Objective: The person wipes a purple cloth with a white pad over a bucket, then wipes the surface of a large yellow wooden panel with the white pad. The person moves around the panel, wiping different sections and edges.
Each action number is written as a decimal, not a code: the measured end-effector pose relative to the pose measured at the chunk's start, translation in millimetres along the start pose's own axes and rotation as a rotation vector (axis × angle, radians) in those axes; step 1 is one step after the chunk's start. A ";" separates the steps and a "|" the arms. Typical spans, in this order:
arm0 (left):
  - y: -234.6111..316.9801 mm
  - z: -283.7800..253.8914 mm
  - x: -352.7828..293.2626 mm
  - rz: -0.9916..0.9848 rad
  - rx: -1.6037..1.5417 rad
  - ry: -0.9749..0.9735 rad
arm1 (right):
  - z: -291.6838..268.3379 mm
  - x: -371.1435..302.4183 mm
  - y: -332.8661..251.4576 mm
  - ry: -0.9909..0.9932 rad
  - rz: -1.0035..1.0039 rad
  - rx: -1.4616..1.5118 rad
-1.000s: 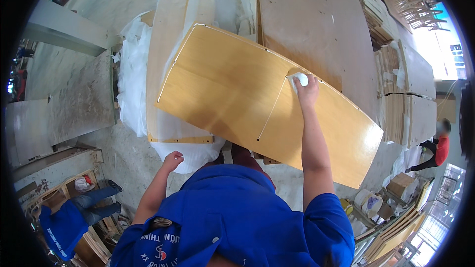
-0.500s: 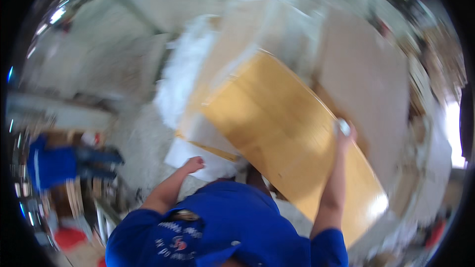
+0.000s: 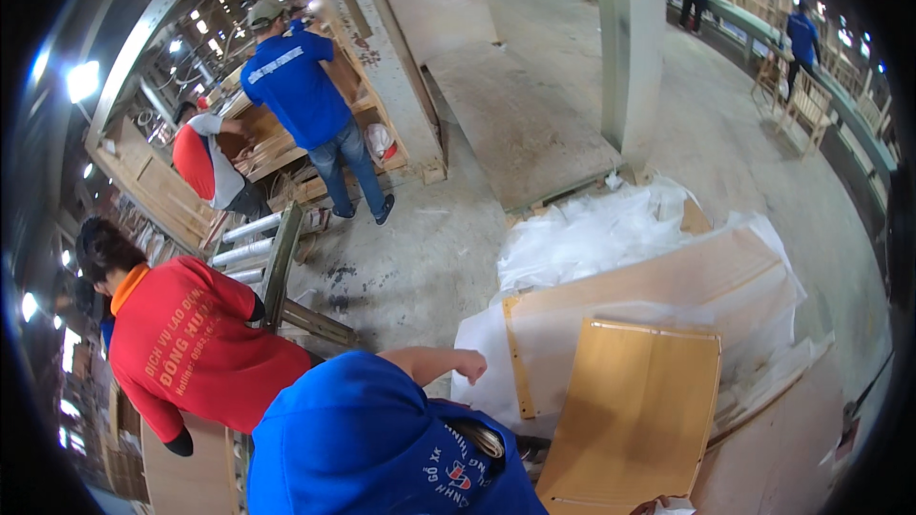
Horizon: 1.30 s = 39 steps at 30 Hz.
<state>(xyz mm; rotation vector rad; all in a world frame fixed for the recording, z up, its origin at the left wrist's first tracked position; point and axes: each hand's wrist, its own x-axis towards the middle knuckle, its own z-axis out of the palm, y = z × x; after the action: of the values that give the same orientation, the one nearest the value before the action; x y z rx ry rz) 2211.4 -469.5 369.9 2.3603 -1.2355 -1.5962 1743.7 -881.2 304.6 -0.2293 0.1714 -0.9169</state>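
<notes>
My left hand [image 3: 468, 363] is held out in front of my blue shirt, fingers curled into a loose fist, with nothing seen in it. A yellow-brown wooden panel [image 3: 634, 401] lies to its right, with a raised light rim. At the bottom edge of the picture my right hand [image 3: 649, 505] is partly cut off beside the panel's near end. It grips a whitish wad [image 3: 676, 507], whose kind I cannot make out. Under and beyond the panel is a paler board [image 3: 611, 310] with white foam sheet around it. A narrow drilled yellow strip [image 3: 518, 353] runs along that board's left end.
A person in a red shirt [image 3: 205, 343] stands close at my left, by a roller conveyor [image 3: 250, 250]. Two people work at a wooden bench farther off. Heaped white wrapping [image 3: 582, 238], a grey post [image 3: 630, 57] and a flat brown board [image 3: 534, 133] lie beyond the panels.
My view has swung to the left and up, bringing co-workers into sight. The panel and my right hand now appear lower in the picture. The right hand still holds the whitish wad.
</notes>
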 end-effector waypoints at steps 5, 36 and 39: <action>1.1 4.7 -11.8 0.018 -0.007 -0.054 | 90.8 50.1 66.0 -0.076 0.418 0.809; -167.5 25.3 -158.5 -0.401 -0.355 0.725 | 298.3 26.6 203.8 -0.416 0.319 0.266; -169.9 24.7 -152.6 -0.393 -0.368 0.790 | 286.2 4.3 182.2 -0.403 0.169 0.273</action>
<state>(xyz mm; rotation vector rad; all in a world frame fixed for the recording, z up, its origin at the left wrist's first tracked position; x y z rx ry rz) 2267.6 -249.0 401.1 2.6271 -0.3122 -0.6731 1955.2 -742.6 530.8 -0.1389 -0.3024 -0.7005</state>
